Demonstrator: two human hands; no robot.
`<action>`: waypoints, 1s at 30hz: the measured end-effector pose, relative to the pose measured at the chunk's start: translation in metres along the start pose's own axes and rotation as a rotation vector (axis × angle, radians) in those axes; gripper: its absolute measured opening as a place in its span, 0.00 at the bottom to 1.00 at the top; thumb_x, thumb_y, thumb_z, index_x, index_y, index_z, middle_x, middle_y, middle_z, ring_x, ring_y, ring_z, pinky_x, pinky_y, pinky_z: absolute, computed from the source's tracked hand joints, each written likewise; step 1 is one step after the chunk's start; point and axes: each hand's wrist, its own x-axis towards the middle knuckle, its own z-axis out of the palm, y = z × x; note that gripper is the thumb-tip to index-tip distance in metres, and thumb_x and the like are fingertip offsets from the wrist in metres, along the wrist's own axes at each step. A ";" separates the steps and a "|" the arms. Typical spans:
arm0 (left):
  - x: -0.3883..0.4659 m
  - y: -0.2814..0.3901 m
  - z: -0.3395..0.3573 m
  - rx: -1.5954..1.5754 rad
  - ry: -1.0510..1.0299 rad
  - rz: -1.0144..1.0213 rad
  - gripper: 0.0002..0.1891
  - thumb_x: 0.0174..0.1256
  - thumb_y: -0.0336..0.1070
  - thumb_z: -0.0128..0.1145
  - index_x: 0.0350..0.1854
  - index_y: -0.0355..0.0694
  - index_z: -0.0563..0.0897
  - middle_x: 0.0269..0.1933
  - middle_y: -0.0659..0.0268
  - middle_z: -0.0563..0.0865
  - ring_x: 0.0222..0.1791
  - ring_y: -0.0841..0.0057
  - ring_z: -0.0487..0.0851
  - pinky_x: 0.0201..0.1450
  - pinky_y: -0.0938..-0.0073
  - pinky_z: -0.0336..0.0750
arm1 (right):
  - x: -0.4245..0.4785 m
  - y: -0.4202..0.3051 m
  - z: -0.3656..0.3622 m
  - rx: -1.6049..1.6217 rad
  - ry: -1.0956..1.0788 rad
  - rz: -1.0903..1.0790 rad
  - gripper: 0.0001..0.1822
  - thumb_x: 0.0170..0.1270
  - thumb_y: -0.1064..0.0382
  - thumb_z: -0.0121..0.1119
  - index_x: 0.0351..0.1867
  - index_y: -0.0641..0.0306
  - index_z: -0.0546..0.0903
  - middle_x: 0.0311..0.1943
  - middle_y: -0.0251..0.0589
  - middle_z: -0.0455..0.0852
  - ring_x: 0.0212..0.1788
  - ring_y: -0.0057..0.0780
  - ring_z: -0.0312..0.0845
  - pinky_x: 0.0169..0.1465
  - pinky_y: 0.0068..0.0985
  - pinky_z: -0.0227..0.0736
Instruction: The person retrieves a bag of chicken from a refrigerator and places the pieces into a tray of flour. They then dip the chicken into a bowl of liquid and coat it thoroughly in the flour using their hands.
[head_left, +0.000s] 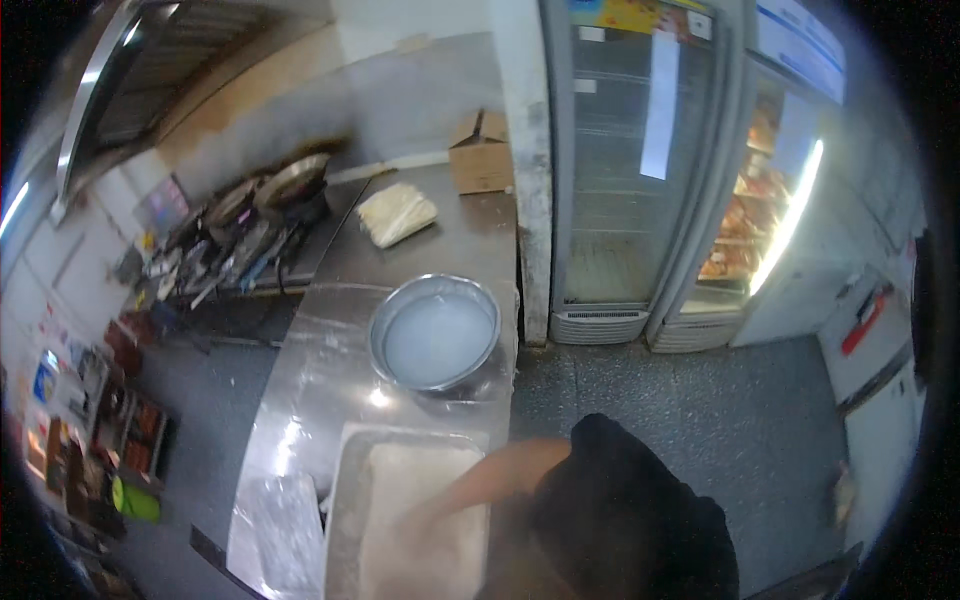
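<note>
My right hand (420, 525), blurred by motion, is over the pale, floury-looking contents of a shallow metal tray (346, 480). Whether its fingers hold anything cannot be told. My left hand is out of view; a blurred skin-toned shape shows at the bottom edge beside the black shirt. Beyond the tray stands a round metal basin (380, 360) with cloudy whitish liquid (439, 337). Clear plastic sheeting or a bag (285, 525) lies left of the tray.
On the steel worktable (322, 375) a plastic-wrapped pale bundle (397, 214) and a cardboard box (480, 161) stand farther back. Pans (292, 180) and utensils crowd the left side. Two glass-door refrigerators (615, 187) are at the right. A green bin (136, 500) stands at lower left.
</note>
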 end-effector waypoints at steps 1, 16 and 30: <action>0.006 0.021 -0.001 -0.025 -0.002 0.047 0.25 0.69 0.48 0.43 0.61 0.35 0.70 0.64 0.49 0.67 0.66 0.59 0.63 0.68 0.64 0.56 | -0.006 -0.003 -0.012 0.003 0.042 0.021 0.28 0.51 0.53 0.65 0.53 0.62 0.76 0.48 0.43 0.80 0.49 0.30 0.75 0.53 0.27 0.69; -0.006 0.090 -0.004 -0.224 -0.011 0.218 0.23 0.69 0.45 0.45 0.60 0.36 0.71 0.62 0.51 0.70 0.63 0.61 0.67 0.65 0.64 0.60 | -0.046 -0.021 -0.001 0.149 0.014 0.153 0.29 0.53 0.46 0.60 0.52 0.63 0.77 0.51 0.49 0.78 0.52 0.38 0.73 0.55 0.32 0.67; -0.025 0.076 -0.002 -0.331 0.057 0.201 0.21 0.69 0.43 0.47 0.59 0.37 0.71 0.60 0.54 0.72 0.60 0.62 0.70 0.62 0.64 0.64 | -0.017 -0.005 0.036 0.193 -0.043 0.269 0.32 0.54 0.39 0.55 0.52 0.64 0.77 0.54 0.55 0.76 0.55 0.46 0.72 0.57 0.36 0.66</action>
